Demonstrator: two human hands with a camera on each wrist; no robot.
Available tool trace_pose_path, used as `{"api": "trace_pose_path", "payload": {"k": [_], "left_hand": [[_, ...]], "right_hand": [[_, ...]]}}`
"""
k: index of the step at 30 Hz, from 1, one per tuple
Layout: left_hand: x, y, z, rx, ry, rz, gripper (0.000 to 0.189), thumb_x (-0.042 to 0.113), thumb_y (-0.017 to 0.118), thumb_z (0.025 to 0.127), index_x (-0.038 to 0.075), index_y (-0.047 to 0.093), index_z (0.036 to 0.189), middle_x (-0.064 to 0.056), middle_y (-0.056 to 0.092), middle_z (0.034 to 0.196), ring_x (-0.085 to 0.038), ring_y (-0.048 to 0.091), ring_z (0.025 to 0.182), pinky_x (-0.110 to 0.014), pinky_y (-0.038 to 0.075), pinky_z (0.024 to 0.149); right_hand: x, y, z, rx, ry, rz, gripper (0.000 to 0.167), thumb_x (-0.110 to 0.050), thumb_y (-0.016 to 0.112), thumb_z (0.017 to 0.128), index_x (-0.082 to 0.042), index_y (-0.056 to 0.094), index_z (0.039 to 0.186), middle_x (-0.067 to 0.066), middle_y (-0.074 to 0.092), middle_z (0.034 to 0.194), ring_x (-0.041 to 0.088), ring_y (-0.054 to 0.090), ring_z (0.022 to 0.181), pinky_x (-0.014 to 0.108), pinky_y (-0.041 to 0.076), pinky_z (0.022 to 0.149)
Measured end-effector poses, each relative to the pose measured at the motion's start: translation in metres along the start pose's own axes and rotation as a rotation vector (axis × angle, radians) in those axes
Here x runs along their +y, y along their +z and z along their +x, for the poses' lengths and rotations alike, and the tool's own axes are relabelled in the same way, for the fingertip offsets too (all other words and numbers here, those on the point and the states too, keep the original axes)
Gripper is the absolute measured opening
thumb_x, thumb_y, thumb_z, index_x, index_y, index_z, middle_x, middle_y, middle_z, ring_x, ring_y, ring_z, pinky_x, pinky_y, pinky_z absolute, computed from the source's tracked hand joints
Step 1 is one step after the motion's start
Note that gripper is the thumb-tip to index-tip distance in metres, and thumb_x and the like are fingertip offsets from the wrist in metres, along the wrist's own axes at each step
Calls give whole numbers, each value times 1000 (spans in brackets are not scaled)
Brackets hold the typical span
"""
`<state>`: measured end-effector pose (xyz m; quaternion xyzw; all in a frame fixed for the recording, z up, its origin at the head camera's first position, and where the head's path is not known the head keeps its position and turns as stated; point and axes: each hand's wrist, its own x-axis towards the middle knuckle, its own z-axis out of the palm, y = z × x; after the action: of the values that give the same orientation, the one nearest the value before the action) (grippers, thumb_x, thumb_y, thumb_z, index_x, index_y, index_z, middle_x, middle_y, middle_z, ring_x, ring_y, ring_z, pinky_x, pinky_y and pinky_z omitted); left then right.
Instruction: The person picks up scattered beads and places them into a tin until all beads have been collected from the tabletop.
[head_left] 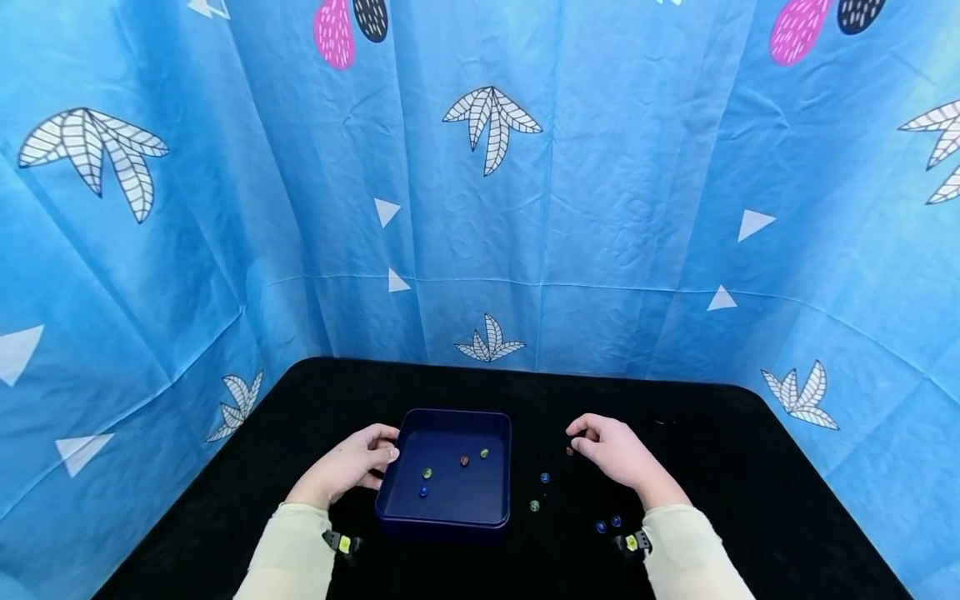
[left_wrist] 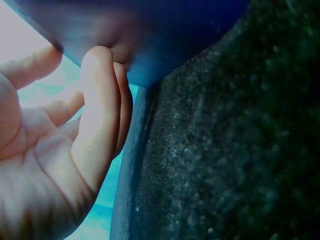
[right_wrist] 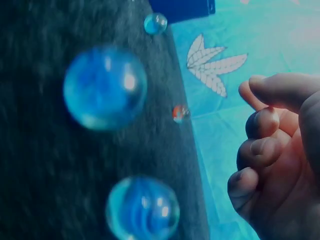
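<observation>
My left hand (head_left: 358,460) is at the left side of a dark blue square tray (head_left: 442,527). In the left wrist view its fingers (left_wrist: 102,100) rest against the tray's outer wall, slightly bent. Inside the tray lie several marbles, among them a reddish marble (head_left: 464,461) and a blue marble (head_left: 423,492). My right hand (head_left: 615,450) hovers right of the tray, thumb and forefinger close to a reddish marble (head_left: 570,451) on the table. In the right wrist view that hand's other fingers are bent and no marble shows between them.
Between the tray and my right hand lie a blue marble (head_left: 545,478) and a green marble (head_left: 534,506). Two more blue marbles (head_left: 601,527) sit by the right wrist. A black cloth covers the table (head_left: 720,467); a blue patterned curtain (head_left: 600,208) hangs around it.
</observation>
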<state>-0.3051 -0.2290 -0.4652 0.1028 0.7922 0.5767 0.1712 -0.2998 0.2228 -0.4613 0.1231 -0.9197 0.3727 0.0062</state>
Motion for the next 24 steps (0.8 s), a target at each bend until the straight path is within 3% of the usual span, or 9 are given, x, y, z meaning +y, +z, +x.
{"api": "trace_pose_path", "payload": {"k": [6,14,20,24], "left_hand": [[0,0,0,1,-7,1,49,19,59,103,-5,43,143,-22,61,120,-31,65,96,-44,59,76],[-1,1,0,-2,7,-7,49,19,59,103,-5,43,143,-22,61,119,-31,65,96,-44,59,75],[0,0,-1,-9,25,-7,49,18,59,103,-6,43,142,-23,60,120,-31,65,96,-44,59,75],[-2,-1,-1,-12,20,-2,51,21,60,102,-5,43,142,-23,60,120,-31,65,96,-43,59,76]], "right_hand": [[5,-1,5,-65,36,-43,16,-9,64,93,-15,70,106,-1,57,76,17,51,65,35,43,62],[5,2,7,-198,15,-135,28,-11,71,89,-13,68,116,-1,58,82,16,52,68,36,45,65],[6,3,7,-223,-34,-155,10,-9,71,88,-15,67,94,-3,57,72,15,50,60,37,44,62],[5,4,5,-233,-51,-155,10,-10,72,88,-16,65,88,-6,56,68,13,49,59,36,43,61]]}}
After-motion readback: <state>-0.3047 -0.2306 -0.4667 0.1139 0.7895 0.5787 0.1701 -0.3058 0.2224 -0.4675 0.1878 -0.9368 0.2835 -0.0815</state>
